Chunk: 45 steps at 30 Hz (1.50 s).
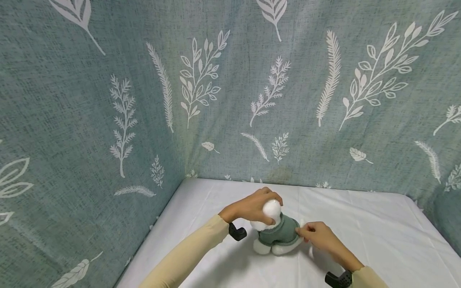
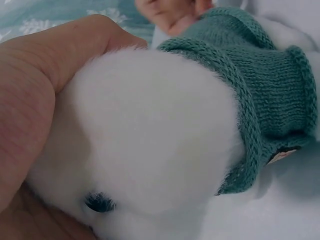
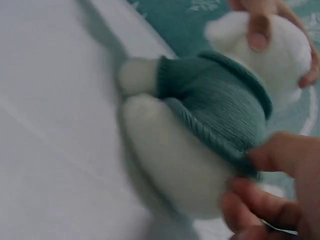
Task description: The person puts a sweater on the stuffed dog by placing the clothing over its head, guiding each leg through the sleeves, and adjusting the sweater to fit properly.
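Observation:
A white plush toy (image 1: 271, 211) in a green knitted sweater (image 1: 284, 231) is on the white-covered table. My left hand (image 1: 255, 205) grips its round head from above, fingers on the far side and thumb on the near side. One dark eye (image 2: 100, 202) shows beside the palm in the left wrist view. At the toy's rear, my right hand (image 1: 319, 237) pinches the sweater's lower hem between thumb and fingers. Below that hem, the bare white lower body (image 3: 167, 155) shows in the right wrist view. A small patch (image 2: 284, 154) sits on the sweater.
White cloth (image 1: 345, 212) covers the table around the toy. Blue-green curtains (image 1: 230, 100) with white leaf prints stand along its back and left side. Dark wrist devices are worn on the left wrist (image 1: 237, 232) and right wrist (image 1: 338, 279).

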Motion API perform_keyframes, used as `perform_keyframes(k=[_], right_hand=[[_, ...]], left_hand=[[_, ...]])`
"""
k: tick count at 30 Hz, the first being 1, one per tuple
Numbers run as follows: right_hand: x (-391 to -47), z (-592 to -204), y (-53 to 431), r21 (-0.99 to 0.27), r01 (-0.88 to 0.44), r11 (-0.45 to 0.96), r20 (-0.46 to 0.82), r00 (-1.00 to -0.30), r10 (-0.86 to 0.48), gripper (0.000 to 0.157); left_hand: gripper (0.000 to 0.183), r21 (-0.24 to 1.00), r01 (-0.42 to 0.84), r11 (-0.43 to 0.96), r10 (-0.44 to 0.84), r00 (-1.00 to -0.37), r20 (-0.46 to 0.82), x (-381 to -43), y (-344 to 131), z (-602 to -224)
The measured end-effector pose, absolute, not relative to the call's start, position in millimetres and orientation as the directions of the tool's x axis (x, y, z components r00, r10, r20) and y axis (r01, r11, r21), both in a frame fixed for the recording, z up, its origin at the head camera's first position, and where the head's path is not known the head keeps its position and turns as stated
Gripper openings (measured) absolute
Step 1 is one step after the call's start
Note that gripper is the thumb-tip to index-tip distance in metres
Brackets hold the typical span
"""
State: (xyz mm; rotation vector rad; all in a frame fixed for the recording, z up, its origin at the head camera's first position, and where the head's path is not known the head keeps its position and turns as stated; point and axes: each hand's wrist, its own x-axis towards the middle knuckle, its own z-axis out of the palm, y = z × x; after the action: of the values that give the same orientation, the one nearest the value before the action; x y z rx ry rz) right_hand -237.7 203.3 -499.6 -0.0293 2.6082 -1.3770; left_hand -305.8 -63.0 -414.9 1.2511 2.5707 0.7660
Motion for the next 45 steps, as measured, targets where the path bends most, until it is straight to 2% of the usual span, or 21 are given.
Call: perform_keyframes(k=[4,8,12,17,22,26,31,34,36,40,42,45], right_hand=[[-256,-497,201,-0.841,0.112,0.529,-0.162,-0.986,-0.048,0.038],[-268,-497,201,-0.850,0.106,0.516,-0.186,-0.977,-0.106,0.038],[-275,-499,203,-0.850,0.096,0.518,-0.195,-0.971,-0.140,0.032],[-278,-505,208,-0.829,0.074,0.554,-0.170,-0.978,-0.123,0.022],[-278,-508,209,-0.815,0.071,0.576,-0.160,-0.982,-0.105,0.019],[-272,-504,209,-0.785,0.022,0.619,-0.089,-0.993,-0.078,0.022],[-257,-496,209,-0.744,-0.070,0.664,0.035,-0.997,-0.065,0.026],[-247,-492,206,-0.748,-0.102,0.656,0.065,-0.995,-0.080,0.024],[-242,-489,202,-0.752,-0.129,0.646,0.079,-0.991,-0.107,0.024],[-232,-484,191,-0.775,-0.161,0.612,0.062,-0.982,-0.180,0.025],[-227,-482,185,-0.790,-0.171,0.589,0.040,-0.973,-0.228,0.026],[-223,-481,175,-0.811,-0.191,0.554,0.013,-0.951,-0.309,0.029]], left_hand=[[0.050,0.520,0.682,0.514,0.776,-0.628,0.056,-306,-64,-414],[0.051,0.535,0.677,0.505,0.783,-0.620,0.046,-305,-64,-414],[0.050,0.537,0.680,0.499,0.786,-0.616,0.048,-305,-64,-414],[0.050,0.535,0.687,0.493,0.789,-0.611,0.058,-305,-62,-414],[0.055,0.553,0.684,0.477,0.796,-0.602,0.059,-307,-62,-415],[0.053,0.668,0.600,0.440,0.761,-0.644,0.077,-312,-70,-418],[0.046,0.854,0.392,0.342,0.666,-0.742,0.073,-326,-89,-427],[0.047,0.904,0.287,0.316,0.608,-0.793,0.040,-337,-99,-440],[0.041,0.907,0.252,0.336,0.580,-0.814,0.011,-344,-107,-449],[0.029,0.873,0.259,0.413,0.587,-0.809,-0.037,-353,-116,-467],[0.036,0.853,0.284,0.437,0.608,-0.792,-0.048,-355,-118,-473],[0.056,0.837,0.320,0.443,0.645,-0.762,-0.050,-356,-118,-479]])
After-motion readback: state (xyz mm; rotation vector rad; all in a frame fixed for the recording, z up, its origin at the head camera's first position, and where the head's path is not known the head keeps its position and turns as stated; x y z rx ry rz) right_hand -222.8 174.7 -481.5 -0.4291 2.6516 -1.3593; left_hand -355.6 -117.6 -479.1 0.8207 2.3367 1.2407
